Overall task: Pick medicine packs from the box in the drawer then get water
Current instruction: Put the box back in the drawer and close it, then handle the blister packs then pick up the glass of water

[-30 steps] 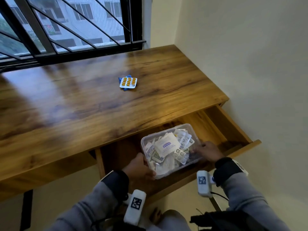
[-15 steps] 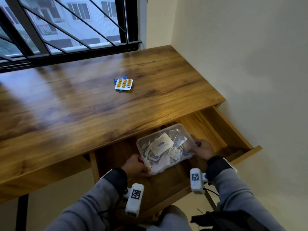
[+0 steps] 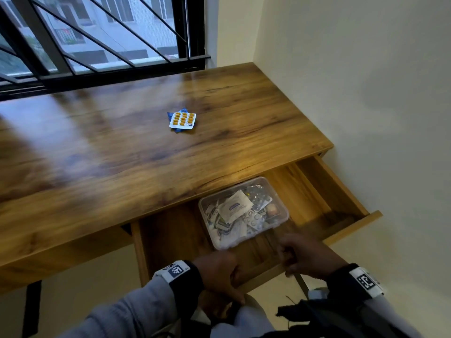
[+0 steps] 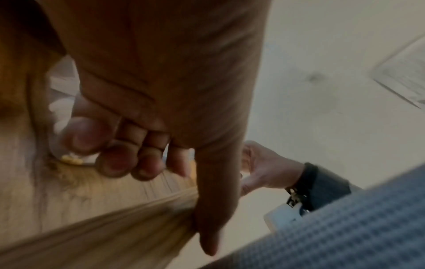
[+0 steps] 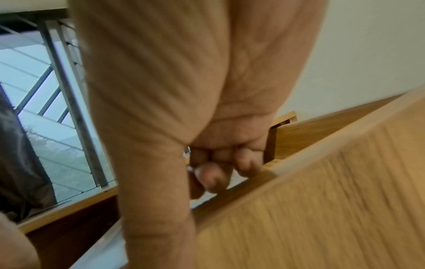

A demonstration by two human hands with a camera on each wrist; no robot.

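Note:
A clear plastic box (image 3: 244, 213) full of medicine packs lies in the open drawer (image 3: 314, 196) with no hand on it. One blister pack (image 3: 183, 120) of orange pills rests on the desk top, over a blue pack. My left hand (image 3: 220, 270) grips the drawer front (image 3: 262, 273), with its fingers (image 4: 119, 156) curled inside and the thumb outside. My right hand (image 3: 305, 257) holds the same front further right. In the right wrist view its fingers (image 5: 214, 174) hook over the panel's top edge (image 5: 310, 200).
The wooden desk (image 3: 122, 167) stands in a corner, under a barred window (image 3: 97, 45), with a cream wall (image 3: 366, 93) on the right. The drawer juts out toward me at the desk's right end. A dark bag (image 3: 329, 318) lies low beside my right arm.
Both hands set the box down in the drawer, let go of it, and drew back to the drawer front, which they now grip.

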